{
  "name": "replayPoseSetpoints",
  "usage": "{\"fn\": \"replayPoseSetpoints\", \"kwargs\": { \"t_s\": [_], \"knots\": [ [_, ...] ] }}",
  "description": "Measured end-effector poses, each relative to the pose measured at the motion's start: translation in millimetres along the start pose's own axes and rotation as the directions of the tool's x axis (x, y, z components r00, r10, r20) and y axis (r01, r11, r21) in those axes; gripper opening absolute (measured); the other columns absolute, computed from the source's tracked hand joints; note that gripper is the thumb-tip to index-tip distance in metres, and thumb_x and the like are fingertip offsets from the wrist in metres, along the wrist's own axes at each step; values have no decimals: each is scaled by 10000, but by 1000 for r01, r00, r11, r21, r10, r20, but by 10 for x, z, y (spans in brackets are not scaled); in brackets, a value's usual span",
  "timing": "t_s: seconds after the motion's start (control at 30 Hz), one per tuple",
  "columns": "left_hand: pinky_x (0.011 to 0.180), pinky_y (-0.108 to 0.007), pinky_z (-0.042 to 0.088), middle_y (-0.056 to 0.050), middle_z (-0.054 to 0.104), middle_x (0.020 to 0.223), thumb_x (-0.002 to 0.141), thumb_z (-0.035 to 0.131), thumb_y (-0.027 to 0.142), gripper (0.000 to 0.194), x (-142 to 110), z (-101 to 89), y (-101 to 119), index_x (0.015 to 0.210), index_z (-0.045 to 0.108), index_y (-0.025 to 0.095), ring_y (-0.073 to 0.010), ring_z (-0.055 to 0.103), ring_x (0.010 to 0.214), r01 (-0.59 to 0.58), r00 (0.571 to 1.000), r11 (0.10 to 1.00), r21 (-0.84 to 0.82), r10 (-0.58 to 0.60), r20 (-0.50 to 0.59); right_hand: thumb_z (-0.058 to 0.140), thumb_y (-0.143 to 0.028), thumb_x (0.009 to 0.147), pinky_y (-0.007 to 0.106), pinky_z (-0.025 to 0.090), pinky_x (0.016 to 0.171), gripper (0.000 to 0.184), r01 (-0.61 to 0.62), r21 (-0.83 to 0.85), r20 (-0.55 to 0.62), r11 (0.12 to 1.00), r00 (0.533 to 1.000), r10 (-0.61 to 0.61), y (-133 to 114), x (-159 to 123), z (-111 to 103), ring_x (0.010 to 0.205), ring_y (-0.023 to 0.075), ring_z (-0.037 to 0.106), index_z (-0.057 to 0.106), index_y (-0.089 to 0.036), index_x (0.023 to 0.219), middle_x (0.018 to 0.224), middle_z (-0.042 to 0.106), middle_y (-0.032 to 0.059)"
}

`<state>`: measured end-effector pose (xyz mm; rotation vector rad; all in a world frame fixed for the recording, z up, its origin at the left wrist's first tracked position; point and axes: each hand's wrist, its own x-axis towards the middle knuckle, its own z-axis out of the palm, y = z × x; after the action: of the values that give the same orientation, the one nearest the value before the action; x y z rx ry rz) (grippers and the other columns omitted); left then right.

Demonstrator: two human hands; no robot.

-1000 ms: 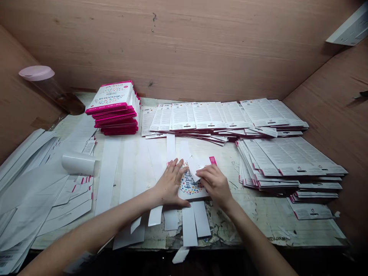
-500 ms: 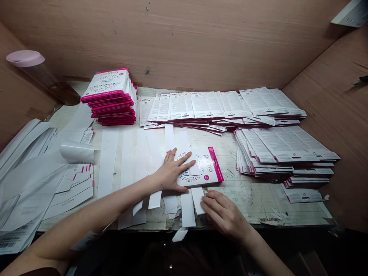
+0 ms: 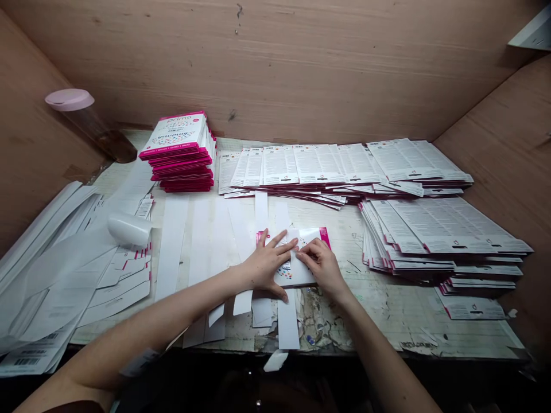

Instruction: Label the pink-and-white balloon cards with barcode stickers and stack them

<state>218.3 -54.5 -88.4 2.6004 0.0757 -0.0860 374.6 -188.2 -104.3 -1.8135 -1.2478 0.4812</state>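
Tabletop [image 3: 340,244]: packet [image 3: 285,273], long axis sideways, both ends pink; left hand [image 3: 267,265] splayed atop, right hand [image 3: 322,265] pinching strip [image 3: 302,271].

- Facing me, a brown back wall [image 3: 310,69] with small dark marks.
- A left wall [image 3: 26,115] and right wall [image 3: 503,126], also brown, flank me.
- My table [image 3: 398,310] is pale, its front edge worn.
- Top right, I see a white fixture [image 3: 534,33].
- Under the table, mostly dark.

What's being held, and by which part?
The right hand apparently pinches a rectangular white paper strip, exact spot unclear; the left hand presses a flat pink-and-white card packet on its left.
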Motion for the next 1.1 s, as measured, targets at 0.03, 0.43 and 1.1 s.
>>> {"fn": "replayPoseSetpoints", "kwargs": {
  "t_s": [0.03,0.43,1.1],
  "knots": [
    [1094,-678,-111,-144,277,1569,543,752,716,1159,5,0,-4,1496,319,219,-451,82,1454,-20,1000,1000,-14,20,-2,585,-331,877,357,439,752,166,-4,7,-12,1000,1000,4,9,-16,15,830,206,531,635,-219,766,802,556,30],
    [1171,-560,112,-118,328,1552,846,630,409,791,84,31,50,1506,240,214,-281,296,1435,143,978,987,-76,-153,-145,626,-296,816,374,448,741,141,-18,-65,-142,998,990,9,-18,-11,84,808,211,499,535,-210,750,832,493,32],
    [1184,-558,94,-101,354,1542,794,676,361,765,75,113,70,1467,344,208,-274,304,1432,161,961,980,-117,-183,-210,555,-90,873,342,468,738,149,825,-270,75,496,532,-844,-664,-754,413,747,162,545,666,-152,950,764,644,18]
  ]
}}
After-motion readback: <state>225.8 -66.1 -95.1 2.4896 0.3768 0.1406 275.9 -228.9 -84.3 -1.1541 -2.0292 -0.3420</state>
